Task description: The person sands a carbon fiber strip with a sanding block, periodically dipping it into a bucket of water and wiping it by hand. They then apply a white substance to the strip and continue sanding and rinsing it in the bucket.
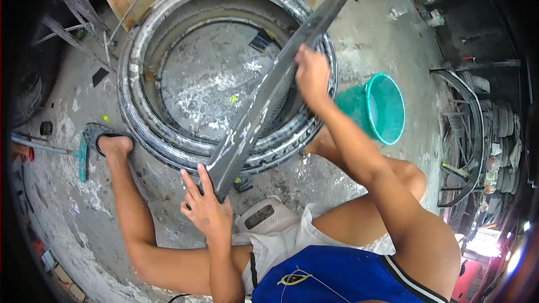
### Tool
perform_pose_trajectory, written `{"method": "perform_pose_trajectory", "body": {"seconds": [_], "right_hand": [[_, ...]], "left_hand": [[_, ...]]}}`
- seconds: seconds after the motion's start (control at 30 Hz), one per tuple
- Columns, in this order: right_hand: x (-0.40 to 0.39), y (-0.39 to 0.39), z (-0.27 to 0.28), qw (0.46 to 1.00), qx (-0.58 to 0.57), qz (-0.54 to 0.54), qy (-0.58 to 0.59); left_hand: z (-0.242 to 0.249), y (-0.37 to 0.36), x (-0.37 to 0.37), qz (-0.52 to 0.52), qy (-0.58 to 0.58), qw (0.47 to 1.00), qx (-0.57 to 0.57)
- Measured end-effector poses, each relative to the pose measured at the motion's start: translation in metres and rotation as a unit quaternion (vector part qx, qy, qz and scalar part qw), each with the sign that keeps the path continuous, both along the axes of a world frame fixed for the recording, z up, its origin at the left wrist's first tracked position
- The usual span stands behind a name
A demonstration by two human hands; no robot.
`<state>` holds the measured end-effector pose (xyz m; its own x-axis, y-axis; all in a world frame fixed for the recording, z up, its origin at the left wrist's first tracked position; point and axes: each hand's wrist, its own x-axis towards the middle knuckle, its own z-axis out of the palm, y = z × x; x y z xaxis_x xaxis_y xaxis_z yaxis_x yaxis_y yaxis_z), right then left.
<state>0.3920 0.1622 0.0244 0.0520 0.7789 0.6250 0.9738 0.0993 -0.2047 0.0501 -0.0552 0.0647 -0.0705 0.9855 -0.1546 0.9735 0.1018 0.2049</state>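
A long dark rubber strip, streaked with white, slants across a large tyre that lies flat on the floor. My right hand is closed at the strip's right edge, about two thirds of the way up, fingers curled against it and slightly blurred. At the strip's lower end is my left hand, two fingers stretched out and spread, its thumb side against the rubber and the thumb hidden. Through the tyre's opening the wet, white-smeared floor shows, with a small dark piece at the far inner side.
A green bucket of pale liquid stands right of the tyre. Left of my sandalled foot lies a green-headed squeegee or brush. A pale plastic stool is between my legs. Stacked tyres and a curved black rim line the right side.
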Motion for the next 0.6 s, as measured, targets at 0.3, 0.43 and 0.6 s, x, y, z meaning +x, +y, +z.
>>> {"method": "perform_pose_trajectory", "body": {"seconds": [0.3,0.43,0.6], "right_hand": [[0.037,0.049,0.001,0.995,0.033,-0.080,-0.047],[-0.001,-0.002,0.011,0.995,0.007,0.090,-0.029],[0.058,0.050,0.009,0.999,-0.024,-0.029,-0.033]], "left_hand": [[-0.003,-0.001,-0.001,-0.001,0.005,1.000,0.010],[-0.001,0.008,-0.002,0.008,-0.005,1.000,-0.023],[0.000,0.003,-0.004,0.001,-0.033,0.999,-0.025]]}}
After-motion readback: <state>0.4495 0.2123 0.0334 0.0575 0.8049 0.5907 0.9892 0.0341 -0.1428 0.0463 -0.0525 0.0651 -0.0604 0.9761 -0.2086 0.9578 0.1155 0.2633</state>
